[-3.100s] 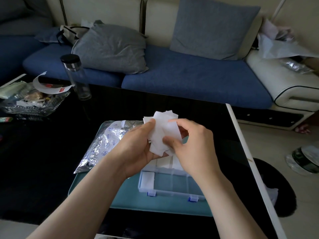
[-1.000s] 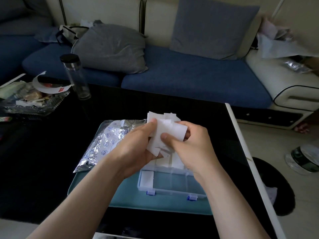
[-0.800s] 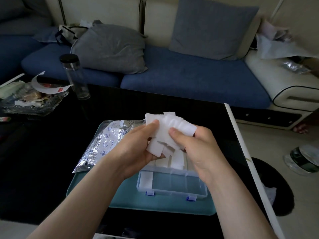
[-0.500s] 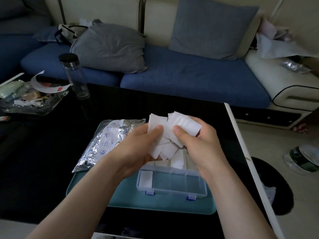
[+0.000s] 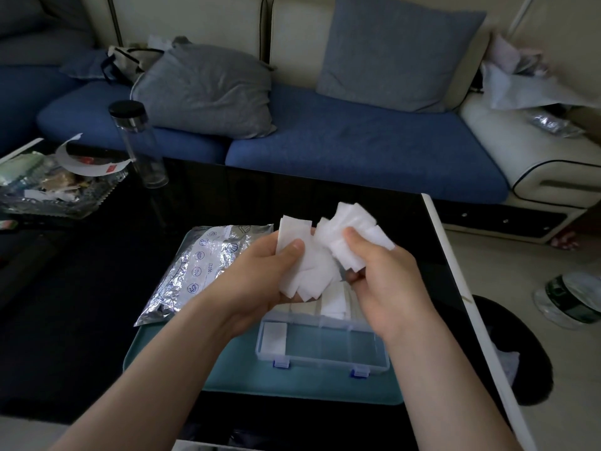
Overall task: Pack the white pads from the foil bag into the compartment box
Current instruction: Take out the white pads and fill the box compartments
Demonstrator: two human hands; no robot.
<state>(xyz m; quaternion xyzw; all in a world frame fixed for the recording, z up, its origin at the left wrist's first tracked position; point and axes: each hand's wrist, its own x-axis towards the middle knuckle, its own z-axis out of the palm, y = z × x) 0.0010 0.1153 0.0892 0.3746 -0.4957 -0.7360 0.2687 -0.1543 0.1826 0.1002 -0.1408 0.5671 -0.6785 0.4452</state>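
Both hands hold white pads above the compartment box. My left hand grips a fanned bunch of white pads, thumb pressed on top. My right hand pinches a smaller bunch of pads, pulled up and to the right of the first. The clear box stands open on a teal tray, with one pad in its front left compartment and pads in a rear compartment. The silver foil bag lies on the tray to the left of my hands.
The tray sits on a black glass table whose white right edge runs close by. A clear bottle and a glass dish of clutter stand at the far left. A blue sofa with grey cushions lies behind.
My right hand has drawn a bunch of pads away from the stack in my left hand, up and to the right. The stack has fanned out more.
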